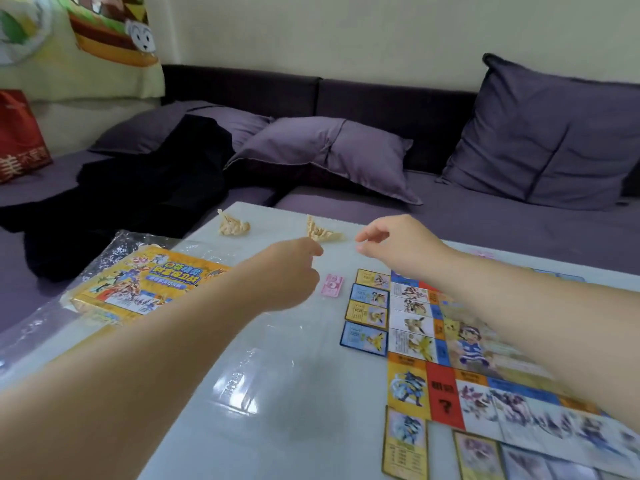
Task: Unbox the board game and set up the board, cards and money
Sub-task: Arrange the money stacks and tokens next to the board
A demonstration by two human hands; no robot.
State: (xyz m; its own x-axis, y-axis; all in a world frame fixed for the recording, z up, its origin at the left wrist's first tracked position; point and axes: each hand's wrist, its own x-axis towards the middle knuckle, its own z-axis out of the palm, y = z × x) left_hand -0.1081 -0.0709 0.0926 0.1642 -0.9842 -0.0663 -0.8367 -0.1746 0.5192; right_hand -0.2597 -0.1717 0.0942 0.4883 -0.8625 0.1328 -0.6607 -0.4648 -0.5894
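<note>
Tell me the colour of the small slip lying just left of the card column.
The slip is pink; the head view shows it.

A pale wall point(346, 29) is at 12 o'clock. Under it runs a long purple sofa point(485, 216) with soft purple pillows point(332, 154). Black clothes point(138, 202) lie on it at 9 o'clock. A red bag point(20, 136) sits at 10 o'clock. A shiny white table point(311, 445) is at 6 o'clock.
</note>
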